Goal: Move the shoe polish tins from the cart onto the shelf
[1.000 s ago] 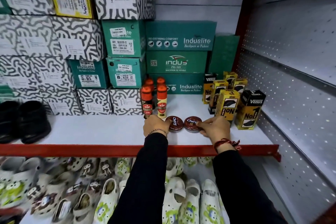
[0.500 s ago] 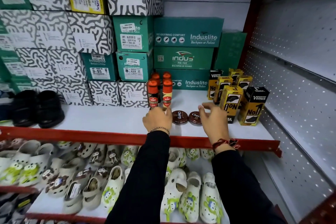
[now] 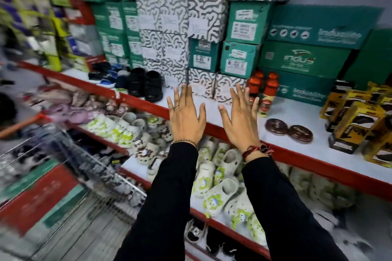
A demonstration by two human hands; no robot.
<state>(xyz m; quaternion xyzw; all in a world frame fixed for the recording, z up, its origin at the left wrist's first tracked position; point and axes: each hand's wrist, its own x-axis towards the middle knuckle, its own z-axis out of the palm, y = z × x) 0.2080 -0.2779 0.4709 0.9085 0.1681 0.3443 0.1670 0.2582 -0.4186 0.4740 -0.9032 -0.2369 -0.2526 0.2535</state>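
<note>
Two round dark brown shoe polish tins lie flat side by side on the white shelf [image 3: 297, 112]: one tin [image 3: 276, 126] on the left, the other tin [image 3: 301, 133] touching its right side. My left hand [image 3: 185, 117] and my right hand [image 3: 240, 119] hover in front of the shelf edge, left of the tins, fingers spread, both holding nothing. The wire cart [image 3: 70, 167] is at the lower left, blurred, and its contents cannot be made out.
Orange-capped polish bottles [image 3: 268, 95] stand behind the tins. Yellow and black boxes [image 3: 356, 123] fill the shelf's right end. Stacked shoe boxes [image 3: 239, 34] line the back, black shoes [image 3: 146, 85] sit further left, and clogs [image 3: 216, 178] fill the lower shelf.
Both hands have let go of the two tins and pulled back to the left, fingers now spread. The view has swung left, bringing the cart into sight.
</note>
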